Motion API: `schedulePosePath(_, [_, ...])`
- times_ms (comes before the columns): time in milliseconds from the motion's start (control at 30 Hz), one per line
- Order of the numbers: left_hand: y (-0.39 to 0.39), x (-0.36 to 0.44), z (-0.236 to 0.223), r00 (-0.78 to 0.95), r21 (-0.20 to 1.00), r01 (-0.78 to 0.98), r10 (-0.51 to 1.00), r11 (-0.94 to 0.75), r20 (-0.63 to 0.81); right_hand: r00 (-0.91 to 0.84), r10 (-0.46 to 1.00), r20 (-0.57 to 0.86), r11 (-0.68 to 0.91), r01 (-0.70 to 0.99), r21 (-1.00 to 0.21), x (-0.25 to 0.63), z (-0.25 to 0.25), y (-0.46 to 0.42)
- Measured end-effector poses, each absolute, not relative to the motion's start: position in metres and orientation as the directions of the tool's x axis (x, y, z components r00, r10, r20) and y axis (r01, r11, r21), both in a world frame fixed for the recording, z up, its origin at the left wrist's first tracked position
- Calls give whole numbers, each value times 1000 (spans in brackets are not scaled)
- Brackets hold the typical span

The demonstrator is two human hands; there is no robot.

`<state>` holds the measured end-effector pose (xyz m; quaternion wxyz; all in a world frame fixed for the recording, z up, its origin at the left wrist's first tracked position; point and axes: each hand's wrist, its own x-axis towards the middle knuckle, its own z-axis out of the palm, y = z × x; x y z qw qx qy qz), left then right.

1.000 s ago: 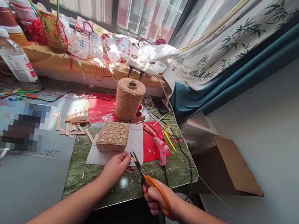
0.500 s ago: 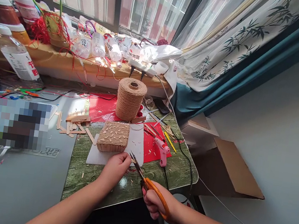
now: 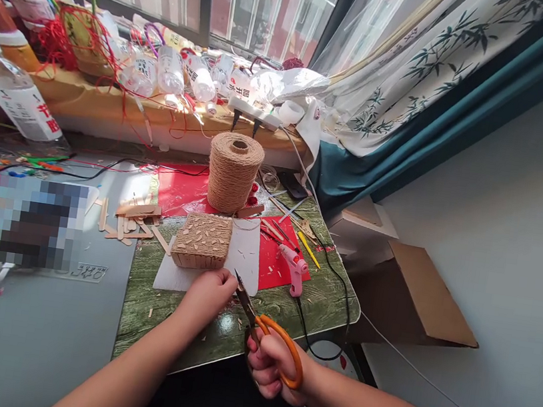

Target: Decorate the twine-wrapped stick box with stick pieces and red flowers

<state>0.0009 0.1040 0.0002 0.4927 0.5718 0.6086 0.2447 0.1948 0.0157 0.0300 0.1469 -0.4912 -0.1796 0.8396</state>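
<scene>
1. Nearest, at right, the right hand (image 3: 273, 365) is closed around the scissors (image 3: 246, 304), their tips beside the other fingertips; stiff metal, probably light, best held by the orange loops.
2. Left of them, the left hand (image 3: 208, 292) has thumb and fingers pressed together; I cannot tell whether they pinch anything.
3. Just beyond, the twine-covered block (image 3: 203, 241) rests on a white sheet (image 3: 247, 261). It looks light and firm, its rough sides easy to grasp; the pale chips on top seem fragile.
4. Farther, the twine spool (image 3: 233, 181) stands upright, likely heavier.
</scene>
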Motion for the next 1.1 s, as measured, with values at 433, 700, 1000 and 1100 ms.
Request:
schedulePosePath(433, [100,2,-1,162,921,126,908,369,-386,-580,571,-581,-808,-269,-525,209,15,18])
schedulePosePath(700, [93,1,4,115,950,66,944,304,-310,-593,677,-435,-718,-403,-568,204,-2,2])
schedulePosePath(1000, [80,4,7,222,951,308,972,8,-80,-564,699,-439,-680,-336,-652,193,2,1])
schedulePosePath(1100, [79,3,9,270,952,305,960,-17,-70,-558,705,-439,-670,-319,-671,190,5,1])
